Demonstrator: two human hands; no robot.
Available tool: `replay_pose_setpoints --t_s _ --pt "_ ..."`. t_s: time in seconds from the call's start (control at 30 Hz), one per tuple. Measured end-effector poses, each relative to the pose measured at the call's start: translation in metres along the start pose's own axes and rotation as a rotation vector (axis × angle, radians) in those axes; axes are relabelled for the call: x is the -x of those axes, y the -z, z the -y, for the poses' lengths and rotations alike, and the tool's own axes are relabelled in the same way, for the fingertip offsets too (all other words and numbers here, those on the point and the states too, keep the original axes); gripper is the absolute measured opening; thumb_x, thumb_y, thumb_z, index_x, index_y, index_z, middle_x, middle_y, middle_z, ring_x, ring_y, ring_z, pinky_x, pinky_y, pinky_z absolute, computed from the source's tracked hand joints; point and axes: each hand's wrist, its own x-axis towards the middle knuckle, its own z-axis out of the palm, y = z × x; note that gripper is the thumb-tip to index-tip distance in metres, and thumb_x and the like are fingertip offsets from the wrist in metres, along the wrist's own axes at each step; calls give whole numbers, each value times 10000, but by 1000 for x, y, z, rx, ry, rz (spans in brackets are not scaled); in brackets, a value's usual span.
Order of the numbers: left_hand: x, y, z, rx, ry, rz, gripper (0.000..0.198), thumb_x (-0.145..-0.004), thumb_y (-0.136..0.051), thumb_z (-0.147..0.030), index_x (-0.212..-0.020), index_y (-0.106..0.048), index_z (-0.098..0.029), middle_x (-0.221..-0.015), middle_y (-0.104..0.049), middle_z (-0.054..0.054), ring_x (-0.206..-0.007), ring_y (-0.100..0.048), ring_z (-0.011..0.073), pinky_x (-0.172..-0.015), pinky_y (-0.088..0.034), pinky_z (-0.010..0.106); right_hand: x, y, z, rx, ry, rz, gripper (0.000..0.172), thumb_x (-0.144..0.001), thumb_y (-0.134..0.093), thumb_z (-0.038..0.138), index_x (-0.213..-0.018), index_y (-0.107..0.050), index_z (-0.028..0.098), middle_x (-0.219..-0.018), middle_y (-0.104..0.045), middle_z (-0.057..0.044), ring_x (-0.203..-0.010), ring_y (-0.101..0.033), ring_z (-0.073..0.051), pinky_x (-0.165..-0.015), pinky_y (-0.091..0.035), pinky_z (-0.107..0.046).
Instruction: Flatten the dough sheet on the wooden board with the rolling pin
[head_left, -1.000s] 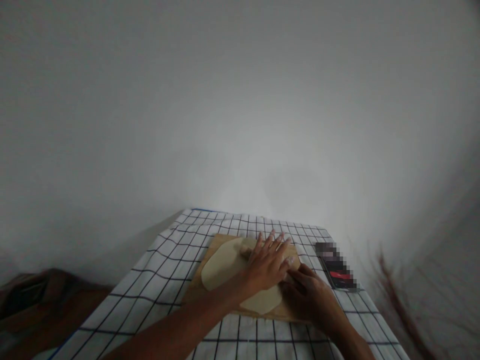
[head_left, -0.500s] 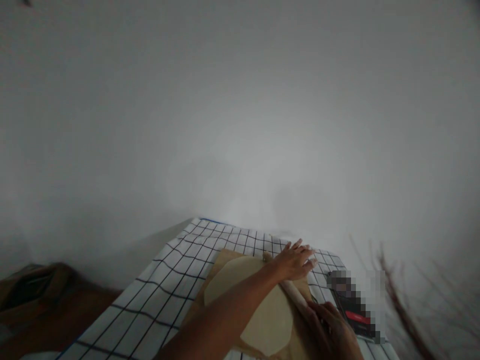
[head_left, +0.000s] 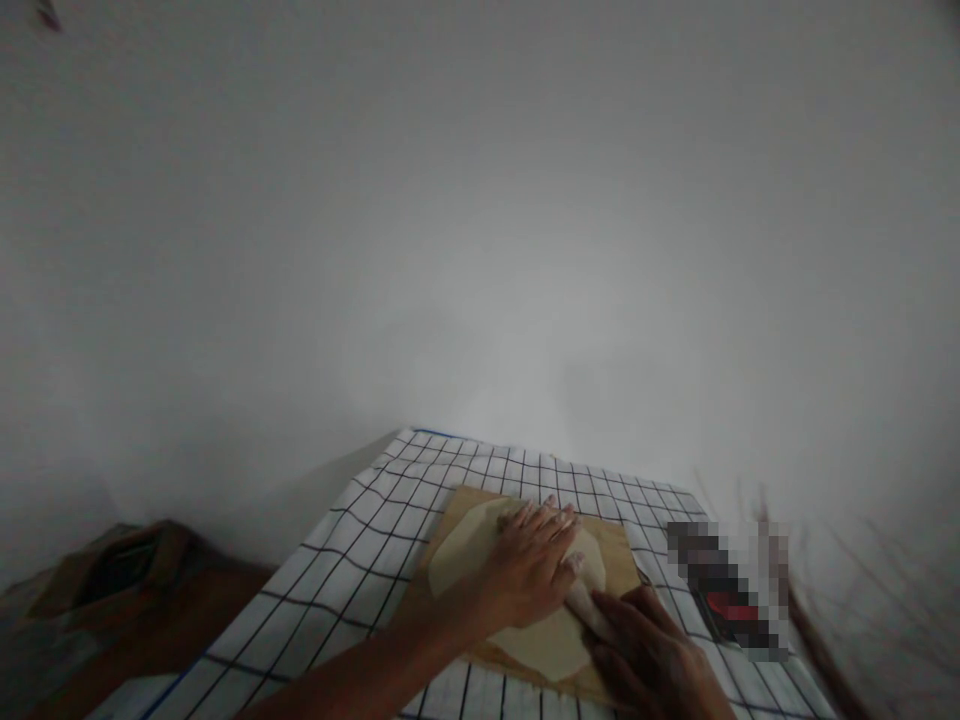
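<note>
A thin, wide sheet of pale dough (head_left: 553, 650) lies on a wooden board (head_left: 619, 550), covering much of it. A flour-dusted rolling pin (head_left: 589, 608) rests slantwise over the dough. My left hand (head_left: 532, 560) lies flat on top of the pin's upper part, fingers stretched out and whitened with flour. Around the near end of the pin my right hand (head_left: 652, 645) is closed, at the board's lower right. The left hand covers the middle of the pin, and its far end peeks out by the fingers.
A white cloth with dark grid lines (head_left: 360, 530) covers the table under the board. Right of the board is a dark, pixelated item with a red patch (head_left: 731, 605). Thin twigs (head_left: 814, 640) stand at the right. An open cardboard box (head_left: 127, 575) sits lower left. Behind rises a pale wall (head_left: 480, 250).
My left hand has moved left, from beyond the board's upper right onto the pin over the dough. The pin has swung leftward across the sheet, its near end still in my right hand.
</note>
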Motion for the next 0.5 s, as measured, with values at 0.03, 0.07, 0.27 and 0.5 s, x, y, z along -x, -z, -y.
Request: replay_pose_setpoints --t_s 0.03,0.07,0.27,0.5 --pt "3 4 0 2 -7 10 466 -1018 -290 -388 -1455 -327 -231 -1524 -337 30 -1417 -252 250 -1172 -221 500 -1 1 3 -3 -2 42 380 -886 -573 350 -1255 -602 264 -984 -618 -61 -810 -667 -177 -701 -548 -229" --pt "3 6 0 5 -15 24 468 -1019 -290 -395 -1457 -325 -234 -1528 -330 26 -1419 -250 246 -1172 -227 488 -1 2 4 -6 -3 79 382 -905 -543 350 -1273 -586 256 -1000 -612 -69 -826 -664 -181 -712 -547 -238" --pt "-55 -23 12 19 -28 112 518 -1005 -310 -471 -1456 -338 -218 -1467 -423 92 -1414 -253 308 -1141 -229 563 0 0 -20 -21 -66 -38 323 -961 -441 370 -1206 -628 274 -1000 -628 -86 -844 -666 -184 -729 -553 -251" --pt "-128 -56 13 60 -49 129 513 -1007 -311 -479 -1412 -411 -181 -1397 -504 120 -1362 -336 359 -1046 -357 550 3 -2 -67 47 -97 -97 316 -920 -491 394 -1158 -658 270 -1024 -674 -118 -872 -697 -222 -734 -587 -283"
